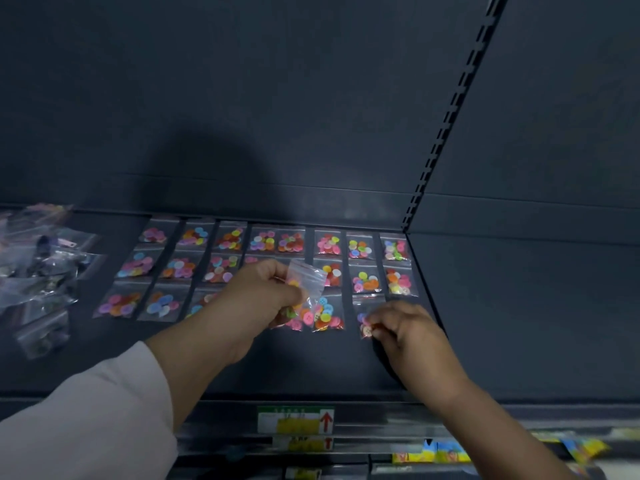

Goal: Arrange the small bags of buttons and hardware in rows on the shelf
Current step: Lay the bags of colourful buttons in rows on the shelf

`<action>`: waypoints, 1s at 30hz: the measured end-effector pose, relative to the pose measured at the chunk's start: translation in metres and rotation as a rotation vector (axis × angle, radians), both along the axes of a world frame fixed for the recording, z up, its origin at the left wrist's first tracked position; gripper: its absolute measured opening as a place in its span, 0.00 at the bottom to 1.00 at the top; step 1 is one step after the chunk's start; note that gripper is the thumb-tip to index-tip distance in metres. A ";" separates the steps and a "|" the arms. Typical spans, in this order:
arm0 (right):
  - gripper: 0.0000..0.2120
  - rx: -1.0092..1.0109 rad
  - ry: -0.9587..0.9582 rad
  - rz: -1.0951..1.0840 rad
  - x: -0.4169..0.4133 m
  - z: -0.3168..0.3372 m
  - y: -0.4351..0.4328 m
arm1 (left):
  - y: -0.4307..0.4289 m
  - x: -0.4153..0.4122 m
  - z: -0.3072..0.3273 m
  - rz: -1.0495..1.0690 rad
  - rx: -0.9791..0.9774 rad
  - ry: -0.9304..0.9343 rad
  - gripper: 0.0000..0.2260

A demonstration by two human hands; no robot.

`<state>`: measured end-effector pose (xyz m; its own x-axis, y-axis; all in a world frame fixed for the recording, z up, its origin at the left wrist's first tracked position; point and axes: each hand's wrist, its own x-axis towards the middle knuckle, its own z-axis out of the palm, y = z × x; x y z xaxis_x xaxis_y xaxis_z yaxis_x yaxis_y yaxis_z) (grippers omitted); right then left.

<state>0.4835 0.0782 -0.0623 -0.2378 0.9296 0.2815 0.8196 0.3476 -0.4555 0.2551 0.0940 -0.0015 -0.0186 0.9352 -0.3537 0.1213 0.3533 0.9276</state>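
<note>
The left hand (pixel 263 296) is curled round a clear bag (pixel 306 277) of buttons and holds it up just above the shelf (pixel 311 368). The top of the bag sticks out of the hand toward 1 o'clock. More bags may be bunched under the palm, but that is hard to tell. A white sleeve (pixel 86 420) covers that arm.

The right hand (pixel 410 329) is down on the shelf, at 3 o'clock from the left hand. It pinches a front bag (pixel 363 318) that lies flat on the shelf, the last one in the near row.

Around both hands, the bags of buttons (pixel 263 241) lie flat in three rows, side by side, from 9 o'clock to 3 o'clock. The buttons are pink, blue, yellow, orange and green.

Far off at 9 o'clock sits a messy pile of bags (pixel 41 268) with dark bits inside. At 1 o'clock a post with slots (pixel 450 116) climbs the dark back wall (pixel 242 98). At 6 o'clock, on the front edge of the shelf, is a label (pixel 296 419) with a red arrow. Yellow and blue packs (pixel 446 452) lie lower down at 5 o'clock.
</note>
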 end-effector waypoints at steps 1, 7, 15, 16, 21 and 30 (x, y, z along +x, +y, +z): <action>0.10 -0.004 0.009 0.000 -0.001 0.000 0.002 | 0.001 0.001 0.000 -0.005 -0.001 0.003 0.05; 0.09 -0.003 0.016 0.019 -0.003 -0.001 0.006 | 0.002 0.008 -0.002 -0.030 -0.001 0.036 0.05; 0.03 -0.154 0.301 -0.105 -0.012 0.018 -0.001 | -0.001 0.021 0.002 -0.062 0.009 -0.028 0.06; 0.03 -0.279 0.513 -0.120 -0.016 0.026 -0.002 | -0.001 0.026 0.003 -0.065 0.016 -0.046 0.06; 0.01 -0.738 1.115 -0.115 -0.028 0.053 -0.004 | -0.005 0.050 0.001 -0.099 0.066 -0.080 0.09; 0.06 -0.604 0.924 -0.373 0.023 0.044 0.007 | -0.004 0.055 -0.012 -0.269 0.293 0.467 0.10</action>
